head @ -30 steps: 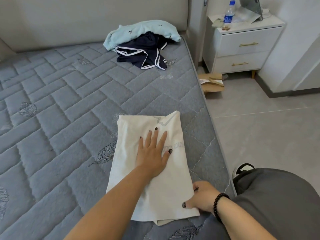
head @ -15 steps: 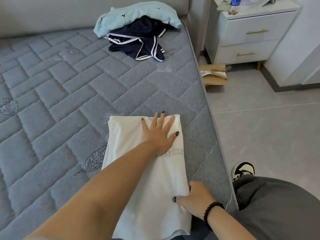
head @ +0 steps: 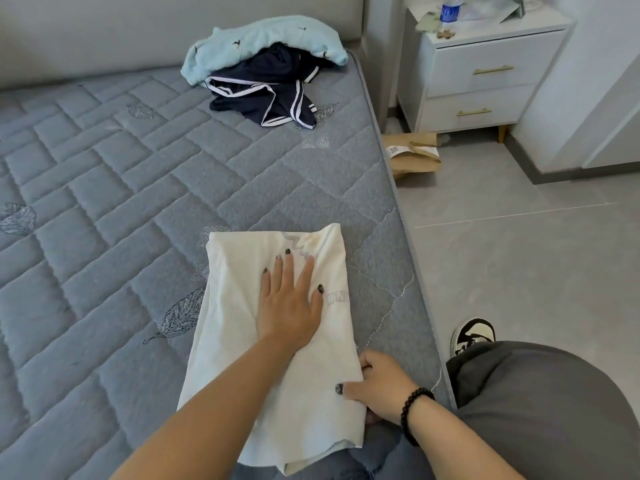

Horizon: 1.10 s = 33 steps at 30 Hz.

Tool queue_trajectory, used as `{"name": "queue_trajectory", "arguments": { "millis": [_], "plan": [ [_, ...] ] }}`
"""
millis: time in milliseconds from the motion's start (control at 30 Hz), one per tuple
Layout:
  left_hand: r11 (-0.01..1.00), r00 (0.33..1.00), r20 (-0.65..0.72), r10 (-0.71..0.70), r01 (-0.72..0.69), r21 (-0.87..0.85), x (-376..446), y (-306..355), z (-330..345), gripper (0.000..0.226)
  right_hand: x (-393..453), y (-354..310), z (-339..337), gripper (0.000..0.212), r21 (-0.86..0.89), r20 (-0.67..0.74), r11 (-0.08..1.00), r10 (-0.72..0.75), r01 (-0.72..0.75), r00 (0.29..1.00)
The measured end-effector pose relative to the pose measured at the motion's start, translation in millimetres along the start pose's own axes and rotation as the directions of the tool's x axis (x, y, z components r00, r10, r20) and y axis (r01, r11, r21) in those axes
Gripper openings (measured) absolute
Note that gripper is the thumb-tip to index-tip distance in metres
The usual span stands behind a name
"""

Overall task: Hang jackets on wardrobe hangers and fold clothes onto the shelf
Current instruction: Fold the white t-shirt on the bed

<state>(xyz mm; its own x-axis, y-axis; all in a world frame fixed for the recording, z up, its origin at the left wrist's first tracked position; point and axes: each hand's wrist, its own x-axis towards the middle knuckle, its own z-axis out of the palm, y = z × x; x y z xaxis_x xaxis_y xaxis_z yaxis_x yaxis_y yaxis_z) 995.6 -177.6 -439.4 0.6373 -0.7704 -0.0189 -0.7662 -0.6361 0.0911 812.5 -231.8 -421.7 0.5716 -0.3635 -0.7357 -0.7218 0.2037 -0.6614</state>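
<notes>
Left hand flat, fingers straight, presses white shirt smooth on bed; right hand pinches edge, keeps it steady.

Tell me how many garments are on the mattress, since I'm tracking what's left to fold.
3: a white garment near the bed's edge under both hands, and a dark navy garment with a light blue garment heaped on it by the headboard. More may be hidden in that heap.

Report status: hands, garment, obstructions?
Left hand flat on white garment. Right hand pinches its near right edge. Two unfolded garments piled by headboard; nothing blocking.
</notes>
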Motion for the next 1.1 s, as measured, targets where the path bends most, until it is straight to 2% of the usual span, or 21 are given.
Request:
{"name": "queue_trajectory", "arguments": {
  "millis": [100,233,467,567,667,733,800,867,933,1000,1100],
  "plan": [
    [0.995,0.994,-0.044,-0.098,0.099,0.018,-40,-19,2,0.067,-12,2,0,0.023,-0.008,0.012,0.999,-0.033,0.033,0.999],
    [0.972,0.972,-0.031,-0.233,0.234,0.019,-87,-41,1,0.071,-31,8,2,0.020,-0.031,0.000,0.997,-0.064,0.064,0.998],
    [0.914,0.922,-0.015,-0.387,0.382,-0.139,-158,-72,-6,0.083,-49,14,16,0.026,-0.156,-0.042,0.987,-0.050,0.043,0.998],
    [0.805,0.844,-0.020,-0.536,0.503,-0.314,-178,-72,-15,0.100,-55,13,21,0.026,-0.324,-0.093,0.941,-0.135,0.099,0.986],
    [0.639,0.736,-0.004,-0.677,0.584,-0.501,-187,-61,-25,0.088,-63,12,26,0.038,-0.421,-0.138,0.889,-0.257,0.179,0.956],
    [0.526,0.703,0.062,-0.709,0.585,-0.617,-188,-54,-32,0.079,-69,11,28,0.049,-0.433,-0.152,0.874,-0.311,0.219,0.938],
    [0.404,0.704,0.161,-0.692,0.562,-0.721,-189,-51,-42,0.068,-77,9,28,0.055,-0.383,-0.154,0.891,-0.321,0.242,0.935],
    [0.351,0.730,0.243,-0.639,0.557,-0.753,-189,-52,-50,0.062,-85,5,25,0.057,-0.293,-0.159,0.925,-0.297,0.242,0.942],
    [0.353,0.770,0.246,-0.588,0.518,-0.779,-191,-57,-59,0.064,-90,1,19,0.048,-0.275,-0.168,0.934,-0.279,0.227,0.945],
    [0.382,0.819,0.221,-0.530,0.463,-0.800,-196,-59,-67,0.070,-98,-6,8,0.032,-0.333,-0.152,0.917,-0.281,0.219,0.948],
    [0.461,0.888,0.197,-0.415,0.392,-0.796,-208,-59,-81,0.075,-117,-20,-13,0.030,-0.406,-0.133,0.881,-0.320,0.243,0.938]
  ]
}}
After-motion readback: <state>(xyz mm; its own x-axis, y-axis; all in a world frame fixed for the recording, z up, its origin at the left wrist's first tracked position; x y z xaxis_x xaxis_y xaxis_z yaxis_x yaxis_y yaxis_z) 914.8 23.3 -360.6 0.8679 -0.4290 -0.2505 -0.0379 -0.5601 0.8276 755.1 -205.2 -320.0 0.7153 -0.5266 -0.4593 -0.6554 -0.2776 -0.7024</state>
